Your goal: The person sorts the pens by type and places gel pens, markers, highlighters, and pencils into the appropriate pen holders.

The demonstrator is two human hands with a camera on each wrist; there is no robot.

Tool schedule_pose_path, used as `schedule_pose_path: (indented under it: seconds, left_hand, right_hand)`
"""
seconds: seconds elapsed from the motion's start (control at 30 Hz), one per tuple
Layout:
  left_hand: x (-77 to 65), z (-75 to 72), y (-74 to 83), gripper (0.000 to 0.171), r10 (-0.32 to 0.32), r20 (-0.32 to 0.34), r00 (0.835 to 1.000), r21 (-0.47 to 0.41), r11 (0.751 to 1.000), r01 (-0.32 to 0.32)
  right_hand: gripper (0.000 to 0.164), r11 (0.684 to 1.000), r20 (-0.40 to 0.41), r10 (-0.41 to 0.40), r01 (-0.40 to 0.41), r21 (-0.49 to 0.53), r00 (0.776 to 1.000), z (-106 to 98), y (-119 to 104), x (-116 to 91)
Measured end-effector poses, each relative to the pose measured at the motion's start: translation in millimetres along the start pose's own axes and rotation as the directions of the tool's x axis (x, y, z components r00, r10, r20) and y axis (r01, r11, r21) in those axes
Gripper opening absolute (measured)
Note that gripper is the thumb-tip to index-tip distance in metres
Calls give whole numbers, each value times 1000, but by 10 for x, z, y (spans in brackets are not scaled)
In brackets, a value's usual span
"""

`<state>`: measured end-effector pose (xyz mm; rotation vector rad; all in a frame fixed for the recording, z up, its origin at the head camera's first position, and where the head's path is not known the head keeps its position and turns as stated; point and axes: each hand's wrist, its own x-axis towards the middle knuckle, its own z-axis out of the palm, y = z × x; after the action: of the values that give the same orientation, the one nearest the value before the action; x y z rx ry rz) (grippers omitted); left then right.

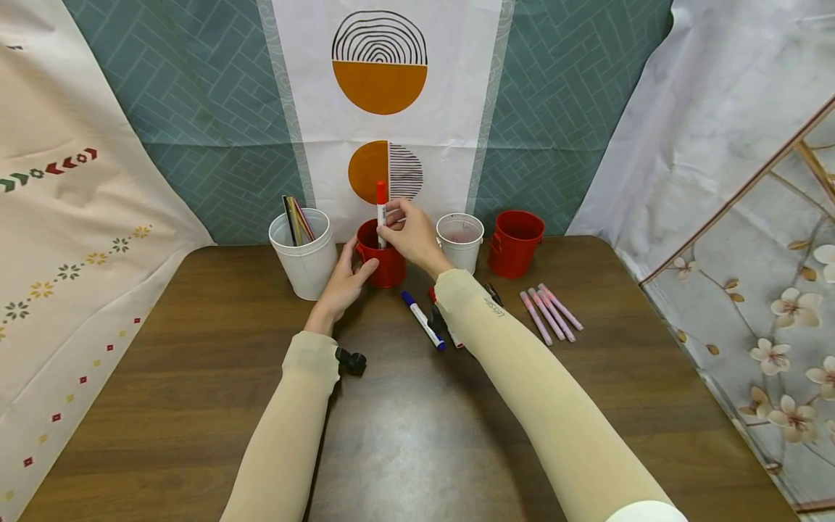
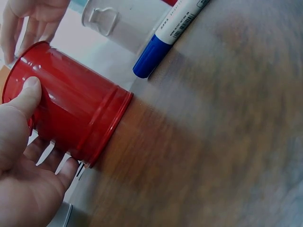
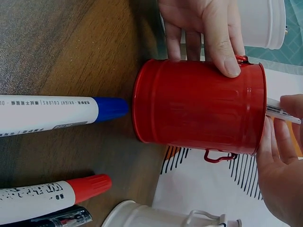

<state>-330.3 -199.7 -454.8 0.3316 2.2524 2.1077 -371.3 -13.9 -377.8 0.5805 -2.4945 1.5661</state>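
Observation:
My left hand holds a small red bucket at its left side; in the left wrist view the thumb lies on the front wall and the fingers reach round the side. Above the rim, my right hand pinches a whiteboard marker with a white body and red cap. The marker stands upright, cap up, its lower end inside the bucket. On the table in front lie a blue-capped marker and a red-capped marker, the latter partly hidden by my right sleeve in the head view.
Left of the red bucket, a white bucket holds several pencils. To the right stand a smaller white bucket and another red bucket. Several pink pens and a black pen lie nearby. A patterned cloth hangs behind.

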Motion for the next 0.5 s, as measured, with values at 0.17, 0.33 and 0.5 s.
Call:
schedule_pose_path:
  seconds: [0.17, 0.33, 0.5]
  left_hand:
    - [-56, 13, 104, 80, -14, -3, 1000, 0, 1000, 14]
    - [-54, 14, 107, 80, -8, -5, 1000, 1, 1000, 8]
    - [-48, 16, 102, 80, -11, -6, 1000, 5, 1000, 11]
  right_hand:
    - [37, 1000, 11, 0, 0, 3, 1000, -5, 4, 4]
    - [36, 1000, 19, -1, 1, 23, 1000, -37, -6, -7]
    - [32, 1000, 11, -24, 24, 10, 1000, -180, -93, -55]
